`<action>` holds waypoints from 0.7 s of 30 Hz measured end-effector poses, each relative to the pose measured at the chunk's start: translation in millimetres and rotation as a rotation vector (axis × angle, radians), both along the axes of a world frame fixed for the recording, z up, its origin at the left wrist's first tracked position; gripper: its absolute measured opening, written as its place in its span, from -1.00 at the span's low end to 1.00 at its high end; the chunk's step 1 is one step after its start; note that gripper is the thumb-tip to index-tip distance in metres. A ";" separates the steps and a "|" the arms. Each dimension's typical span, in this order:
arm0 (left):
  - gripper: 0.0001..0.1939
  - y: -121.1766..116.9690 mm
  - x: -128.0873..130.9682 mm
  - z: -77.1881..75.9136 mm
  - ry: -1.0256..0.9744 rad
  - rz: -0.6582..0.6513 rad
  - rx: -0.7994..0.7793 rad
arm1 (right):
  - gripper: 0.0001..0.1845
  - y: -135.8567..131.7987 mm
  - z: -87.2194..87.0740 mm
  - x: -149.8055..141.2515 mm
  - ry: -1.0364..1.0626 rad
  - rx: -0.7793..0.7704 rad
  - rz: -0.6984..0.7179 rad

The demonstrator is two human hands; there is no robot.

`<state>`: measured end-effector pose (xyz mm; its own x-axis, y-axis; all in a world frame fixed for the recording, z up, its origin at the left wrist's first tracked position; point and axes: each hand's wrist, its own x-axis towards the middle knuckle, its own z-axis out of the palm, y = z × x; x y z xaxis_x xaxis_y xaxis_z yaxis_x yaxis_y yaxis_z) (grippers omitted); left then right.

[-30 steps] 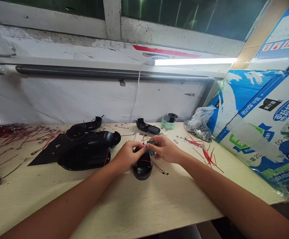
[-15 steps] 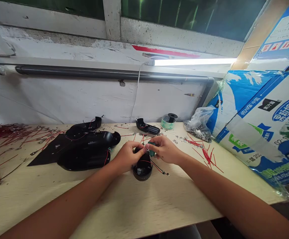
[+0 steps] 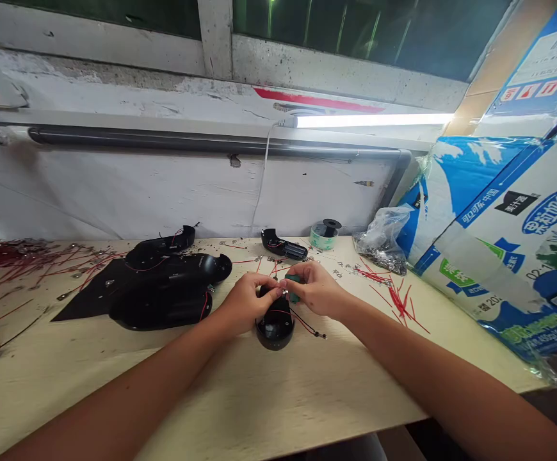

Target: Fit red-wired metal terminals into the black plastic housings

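A glossy black plastic housing (image 3: 275, 330) lies on the table in front of me, its rounded end toward me. My left hand (image 3: 250, 298) pinches at its far part, thumb and forefinger closed on something too small to make out. My right hand (image 3: 317, 288) is closed with its fingertips meeting the left ones; a green object (image 3: 296, 291) sits in its grasp, partly hidden by the fingers. Between the fingertips a small metallic bit glints. Red and black wires (image 3: 305, 322) run out of the housing to the right and end in a small connector.
More black housings (image 3: 163, 301) lie at left on a dark sheet, and another housing (image 3: 284, 246) lies behind my hands. Red wires (image 3: 402, 301) lie scattered on both sides. A tape roll (image 3: 324, 237), a plastic bag of metal parts (image 3: 384, 240) and a large carton (image 3: 504, 250) stand at right.
Both hands stay at nearly the same place over the housing, with only slight finger movement. The green object is a little more covered by the right fingers.
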<state>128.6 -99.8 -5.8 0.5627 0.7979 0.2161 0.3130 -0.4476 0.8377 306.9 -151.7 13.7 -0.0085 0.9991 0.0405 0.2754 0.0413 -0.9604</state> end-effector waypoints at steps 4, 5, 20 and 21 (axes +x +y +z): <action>-0.69 0.6 0.4 -1.8 -0.003 -0.004 0.014 | -0.67 -1.2 2.7 -1.2 -0.020 0.031 0.004; -0.68 0.6 0.4 -1.4 -0.002 -0.006 0.019 | -0.67 -0.9 2.7 -1.1 -0.021 0.034 0.012; -0.65 -1.8 0.7 8.3 -0.150 -0.015 -0.176 | -0.87 8.9 9.0 21.9 -0.021 -0.054 -0.140; -0.65 -1.5 0.9 8.1 -0.163 -0.016 -0.182 | -0.86 8.8 9.1 24.5 -0.030 -0.053 -0.138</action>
<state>129.5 -101.2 2.2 0.5451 0.8232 0.1589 0.1608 -0.2887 0.9438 331.3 -142.9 22.9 0.1289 0.9916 -0.0107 0.3038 -0.0498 -0.9514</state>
